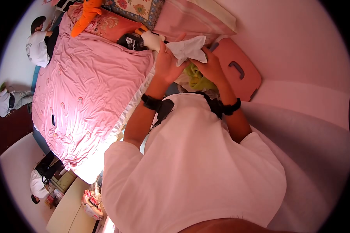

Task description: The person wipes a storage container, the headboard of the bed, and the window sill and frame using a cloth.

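A small white cloth [187,49] is spread between my two hands at the upper middle of the head view. My left hand [169,64] is at its left edge, palm up with the fingers apart and partly under the cloth. On the other side, my right hand [210,64] pinches the cloth's lower right edge. Below the hands lies a yellow-green cloth [198,79]. Just left of my left hand are a white soft item [152,40] and a black item [132,42] on the bed.
A bed with a pink sheet [93,77] fills the left, with an orange plush [87,17] and a red pillow [109,25] at its head. A pink suitcase [239,72] stands by the wall at right. Three people in white tops are at the far left.
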### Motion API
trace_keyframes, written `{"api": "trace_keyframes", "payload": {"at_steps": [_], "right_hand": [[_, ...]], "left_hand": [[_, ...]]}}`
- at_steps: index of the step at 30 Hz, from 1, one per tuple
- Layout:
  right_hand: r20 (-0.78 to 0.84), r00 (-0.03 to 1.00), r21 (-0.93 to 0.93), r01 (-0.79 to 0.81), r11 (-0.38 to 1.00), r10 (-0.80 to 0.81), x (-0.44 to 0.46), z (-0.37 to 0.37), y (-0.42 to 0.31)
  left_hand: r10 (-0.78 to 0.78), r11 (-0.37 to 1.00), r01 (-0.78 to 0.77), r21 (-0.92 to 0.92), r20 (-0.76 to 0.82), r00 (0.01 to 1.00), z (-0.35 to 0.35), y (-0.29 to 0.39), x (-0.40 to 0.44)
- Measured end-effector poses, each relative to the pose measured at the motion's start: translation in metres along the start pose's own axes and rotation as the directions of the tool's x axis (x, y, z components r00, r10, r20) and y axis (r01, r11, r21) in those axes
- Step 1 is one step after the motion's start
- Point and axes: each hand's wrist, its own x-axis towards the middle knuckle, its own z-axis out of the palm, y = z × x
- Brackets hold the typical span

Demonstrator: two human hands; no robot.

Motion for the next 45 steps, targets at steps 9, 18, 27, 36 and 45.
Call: {"api": "trace_keyframes", "payload": {"at_steps": [9, 18, 27, 36, 45], "right_hand": [[0.219, 0.963, -0.147, -0.127, 0.981, 0.157, -0.009, -0.009, -0.002], [-0.163, 0.985, 0.156, 0.090, 0.984, -0.064, -0.022, -0.029, -0.068], [-0.012, 0.919, -0.404, 0.356, 0.843, -0.394, -0.025, 0.012, -0.067], [-0.136, 0.919, -0.352, 0.305, 0.885, -0.371, -0.017, -0.018, -0.037], [0.162, 0.887, -0.216, 0.460, 0.861, -0.433, -0.035, 0.007, -0.043]], "left_hand": [[-0.094, 0.992, 0.092, 0.083, 0.019, 0.995, -0.012, 0.002, -0.010], [0.273, 0.883, -0.107, 0.456, -0.316, 0.909, -0.014, 0.001, -0.015], [0.406, 0.805, -0.097, 0.586, -0.423, 0.810, 0.010, -0.009, -0.017], [0.454, 0.765, -0.116, 0.633, -0.403, 0.795, 0.007, 0.005, -0.030], [0.556, 0.720, -0.247, 0.649, -0.326, 0.765, -0.004, -0.014, -0.013]]}}
